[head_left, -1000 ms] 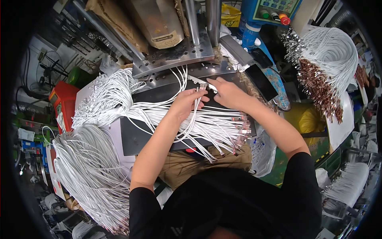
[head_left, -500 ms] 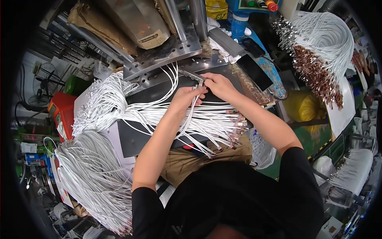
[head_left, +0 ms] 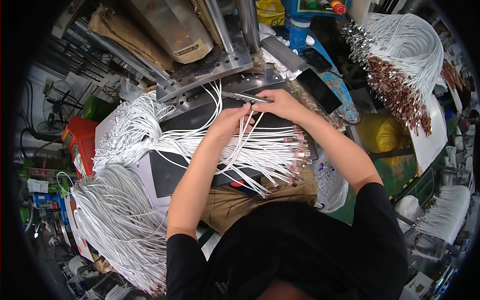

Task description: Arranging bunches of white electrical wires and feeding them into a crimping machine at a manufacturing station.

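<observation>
Near the centre of the frame, the person's left hand [head_left: 231, 125] was curled nearly closed, thumb and fingers gathered on a few slim white cables [head_left: 243, 126] whose lengths hung below it. The right hand [head_left: 281, 105], just beside it to the right, pinched the right end of a narrow grey metal bar [head_left: 241, 96] between thumb and bent fingers; what lay under those fingertips was hidden. The bar slanted to the upper left.

Below the hands, a thick fan of white cables with small metal connectors [head_left: 260, 150] lay across a flat black board [head_left: 169, 176] in the middle of the frame, connectors toward the right. Above the hands stood a perforated steel plate [head_left: 205, 73]. A large heap of grey-white cables [head_left: 117, 225] filled the lower left, a black flat rectangular device [head_left: 319, 91] lay right of the plate, and a looped white cable bundle [head_left: 410, 55] sat at the upper right.
</observation>
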